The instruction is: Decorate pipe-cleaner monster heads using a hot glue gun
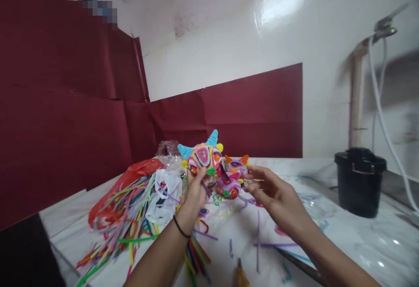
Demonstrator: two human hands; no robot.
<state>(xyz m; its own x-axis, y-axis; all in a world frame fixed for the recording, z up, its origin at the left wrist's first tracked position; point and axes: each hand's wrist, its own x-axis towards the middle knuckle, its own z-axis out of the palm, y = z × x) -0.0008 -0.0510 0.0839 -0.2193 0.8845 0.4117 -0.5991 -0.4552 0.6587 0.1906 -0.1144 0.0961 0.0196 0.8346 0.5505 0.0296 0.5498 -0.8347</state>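
pliers (240,277) at bottom edge, left hand (195,191) gripping horned mask (203,156), right hand (273,188) open nr it

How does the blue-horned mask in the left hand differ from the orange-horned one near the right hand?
The blue-horned mask is lifted off the table in the left hand; the orange-horned mask sits lower and behind, ungripped, with the right hand open beside it. The blue-horned one looks larger in this view, with tall light-blue horns; the other has short orange horns. Both are wound from colourful pipe cleaners in ringed patterns.
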